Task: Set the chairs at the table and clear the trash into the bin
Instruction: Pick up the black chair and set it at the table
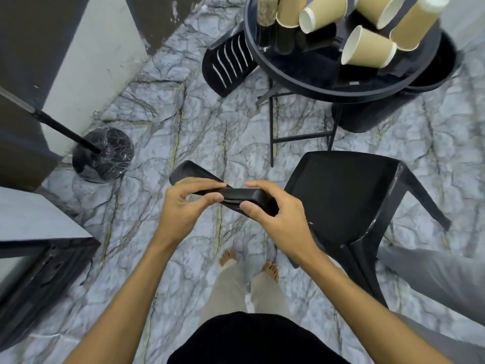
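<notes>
A black plastic chair (346, 195) stands in front of me, its seat toward the round table. Both hands grip the top edge of its backrest: my left hand (183, 206) holds it near the left end, my right hand (273, 214) near the right end, thumbs below and fingers over the top. The round black table (301, 80) sits at the upper right with several tan paper cups (367, 48) lying and standing on it. A second black chair (228, 64) with a slatted back stands at the table's left side. A black bin (393, 106) stands behind the table on the right.
A black round stand base (103, 155) with a pole rises on the left by the wall. A dark cabinet corner (44, 253) juts in at the lower left. Grey fabric (433, 274) lies at the right. The marble floor (183, 114) lies open between me and the table.
</notes>
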